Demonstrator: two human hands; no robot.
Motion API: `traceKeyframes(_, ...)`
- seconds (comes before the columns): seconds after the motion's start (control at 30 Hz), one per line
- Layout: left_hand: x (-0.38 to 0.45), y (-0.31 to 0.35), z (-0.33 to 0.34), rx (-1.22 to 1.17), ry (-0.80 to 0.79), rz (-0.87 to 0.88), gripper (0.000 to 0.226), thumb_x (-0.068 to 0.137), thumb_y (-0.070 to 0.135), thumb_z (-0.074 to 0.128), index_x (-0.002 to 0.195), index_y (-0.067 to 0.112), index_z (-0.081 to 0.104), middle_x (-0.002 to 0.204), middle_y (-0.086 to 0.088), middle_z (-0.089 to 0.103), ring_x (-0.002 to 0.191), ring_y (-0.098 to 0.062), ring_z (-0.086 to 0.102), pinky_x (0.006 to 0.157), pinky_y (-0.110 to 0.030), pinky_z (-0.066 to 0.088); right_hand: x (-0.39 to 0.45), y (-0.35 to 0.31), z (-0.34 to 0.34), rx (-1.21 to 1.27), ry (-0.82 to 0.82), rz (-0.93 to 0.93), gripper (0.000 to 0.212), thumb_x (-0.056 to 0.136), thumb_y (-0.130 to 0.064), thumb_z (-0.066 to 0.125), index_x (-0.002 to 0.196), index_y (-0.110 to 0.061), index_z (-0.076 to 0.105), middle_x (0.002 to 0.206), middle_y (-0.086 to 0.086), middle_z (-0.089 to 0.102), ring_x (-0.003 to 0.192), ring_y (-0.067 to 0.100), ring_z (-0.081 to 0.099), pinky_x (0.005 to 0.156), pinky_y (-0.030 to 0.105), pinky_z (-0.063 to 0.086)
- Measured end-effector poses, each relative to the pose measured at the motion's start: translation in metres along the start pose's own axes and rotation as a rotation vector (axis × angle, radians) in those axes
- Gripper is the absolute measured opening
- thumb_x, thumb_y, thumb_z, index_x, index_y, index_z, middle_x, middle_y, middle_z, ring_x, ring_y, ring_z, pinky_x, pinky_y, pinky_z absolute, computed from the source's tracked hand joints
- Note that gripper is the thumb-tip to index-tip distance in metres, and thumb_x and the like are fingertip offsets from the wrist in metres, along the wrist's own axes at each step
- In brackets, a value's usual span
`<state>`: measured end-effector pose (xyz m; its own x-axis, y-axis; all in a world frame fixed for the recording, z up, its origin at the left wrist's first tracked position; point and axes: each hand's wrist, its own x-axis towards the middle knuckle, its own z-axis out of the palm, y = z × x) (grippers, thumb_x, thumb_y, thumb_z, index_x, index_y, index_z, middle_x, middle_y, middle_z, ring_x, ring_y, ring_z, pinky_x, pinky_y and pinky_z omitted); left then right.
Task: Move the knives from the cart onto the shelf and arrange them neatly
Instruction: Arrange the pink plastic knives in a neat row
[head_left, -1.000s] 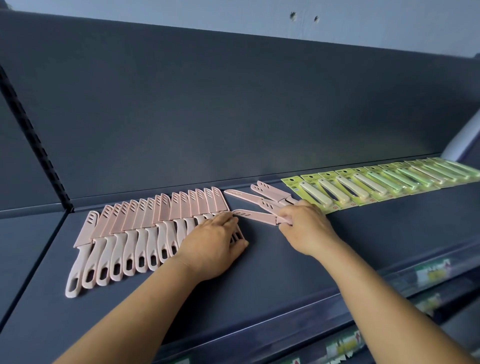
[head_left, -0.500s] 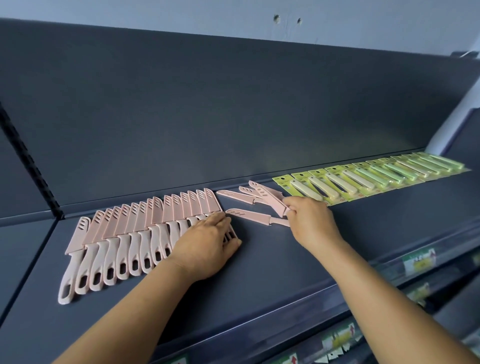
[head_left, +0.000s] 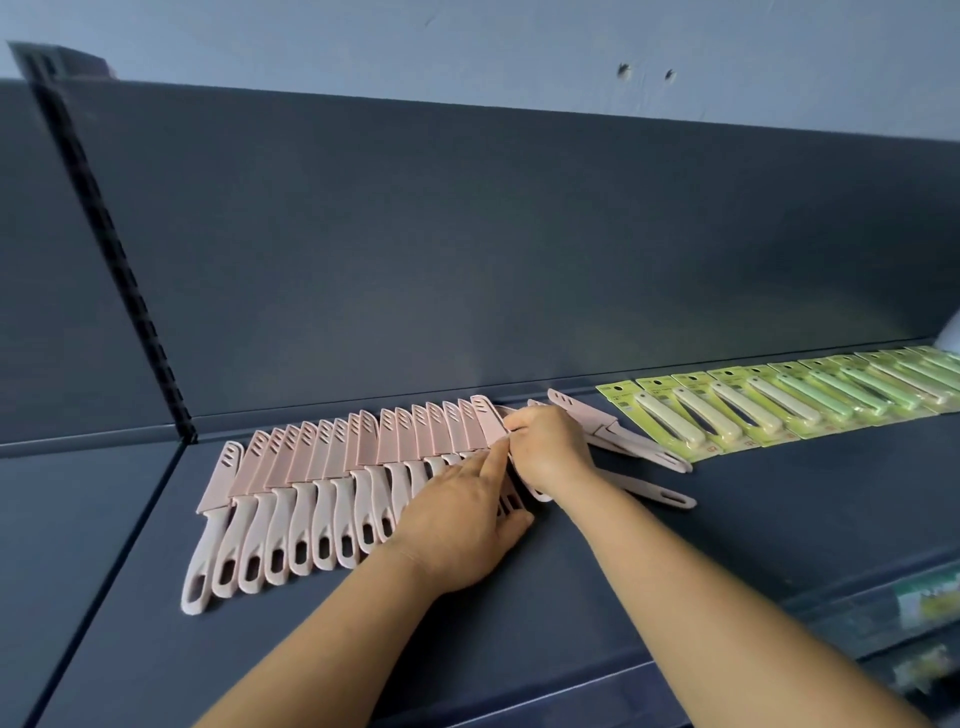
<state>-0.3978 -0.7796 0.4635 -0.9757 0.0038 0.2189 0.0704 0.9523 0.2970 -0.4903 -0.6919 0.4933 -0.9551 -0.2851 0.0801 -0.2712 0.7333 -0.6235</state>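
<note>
Pink knives laid in overlapping row on shelf. Left hand pressed flat on row's right end, grip released. Knife pinched by right hand at row end. Loose knives beside green packs.

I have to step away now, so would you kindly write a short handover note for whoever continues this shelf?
Left hand: flat on the right end of the pink knife row, steadying it.
Right hand: gripping one pink knife, setting it at the row's right end.
Done: an overlapping row of pink knives lies on the shelf.
Left: a few loose knives lie unaligned between the row and the green packs; add them. The cart is out of view.
</note>
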Motion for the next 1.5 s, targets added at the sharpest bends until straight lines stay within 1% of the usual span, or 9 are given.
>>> traceKeyframes(0.1,0.000,-0.001,0.000,-0.005,0.001,0.002,0.075,0.092,0.047,0.045,0.152,0.020,0.009,0.153,0.001,0.030,0.136,-0.018,0.031,0.109,-0.024,0.021,0.001,0.001,-0.002,-0.086,-0.034,-0.067,0.028,0.087,-0.004,0.046,0.098,-0.008,0.071,0.108,0.013,0.067,0.105,0.032,0.058,0.087,0.038,0.051)
traceKeyframes(0.27,0.001,-0.005,0.002,0.040,-0.012,0.033,0.067,0.094,0.049,0.043,0.149,0.019,0.021,0.154,0.002,0.027,0.138,-0.019,0.029,0.111,-0.025,0.019,0.000,0.024,-0.030,-0.134,0.019,-0.106,0.028,0.091,-0.010,0.047,0.105,-0.015,0.070,0.128,0.000,0.061,0.118,0.024,0.053,0.092,0.032,0.046)
traceKeyframes(0.43,0.007,-0.002,0.000,0.073,-0.016,0.069,0.066,0.094,0.053,0.040,0.150,0.021,0.022,0.156,0.003,0.022,0.141,-0.017,0.024,0.113,-0.026,0.017,-0.010,0.054,-0.049,-0.405,-0.108,-0.052,0.040,0.083,-0.001,0.052,0.106,-0.030,0.067,0.113,-0.002,0.064,0.094,0.022,0.059,0.067,0.027,0.051)
traceKeyframes(0.6,0.014,0.008,0.003,0.111,-0.063,0.068,0.060,0.094,0.053,0.039,0.144,0.020,0.033,0.154,0.003,0.027,0.140,-0.018,0.026,0.112,-0.026,0.018,-0.013,0.066,-0.049,-0.455,-0.072,-0.116,0.032,0.088,-0.006,0.052,0.102,-0.032,0.066,0.104,-0.004,0.066,0.090,0.019,0.057,0.047,0.018,0.024)
traceKeyframes(0.7,0.013,0.009,0.005,0.104,-0.057,0.025,0.057,0.094,0.053,0.040,0.140,0.020,0.039,0.151,0.004,0.031,0.134,-0.020,0.035,0.107,-0.026,0.025,-0.014,0.065,-0.045,-0.459,-0.051,-0.139,0.023,0.088,-0.012,0.051,0.098,-0.023,0.069,0.100,0.001,0.068,0.091,0.023,0.060,0.051,0.021,0.035)
traceKeyframes(0.8,0.013,0.010,0.006,0.096,-0.058,0.007,0.056,0.094,0.052,0.040,0.139,0.019,0.040,0.150,0.004,0.032,0.132,-0.020,0.038,0.106,-0.027,0.028,-0.011,0.058,-0.040,-0.381,-0.037,-0.138,0.020,0.087,-0.017,0.054,0.096,-0.018,0.072,0.094,0.005,0.070,0.090,0.025,0.062,0.072,0.031,0.052)
traceKeyframes(1.07,0.011,0.011,0.006,0.073,-0.045,0.012,0.050,0.094,0.051,0.041,0.132,0.019,0.044,0.144,0.005,0.037,0.125,-0.019,0.044,0.101,-0.026,0.031,-0.003,0.033,-0.020,-0.257,-0.044,-0.155,0.016,0.083,-0.012,0.053,0.070,-0.012,0.063,0.078,0.011,0.061,0.080,0.031,0.055,0.067,0.028,0.046)
traceKeyframes(1.27,0.011,0.009,0.006,0.051,-0.055,0.028,0.058,0.095,0.049,0.040,0.144,0.020,0.033,0.154,0.004,0.028,0.138,-0.016,0.031,0.112,-0.026,0.024,0.004,0.015,-0.013,-0.257,-0.076,-0.139,0.032,0.084,-0.012,0.053,0.053,-0.016,0.046,0.066,0.008,0.045,0.072,0.027,0.044,0.059,0.026,0.035)
traceKeyframes(1.5,0.010,0.009,0.005,0.039,-0.047,0.037,0.057,0.094,0.048,0.042,0.142,0.018,0.036,0.151,0.003,0.032,0.135,-0.018,0.034,0.111,-0.026,0.025,0.006,0.021,-0.017,-0.194,-0.068,-0.121,0.032,0.086,-0.018,0.053,0.055,-0.011,0.045,0.056,0.003,0.039,0.067,0.025,0.040,0.056,0.030,0.035)
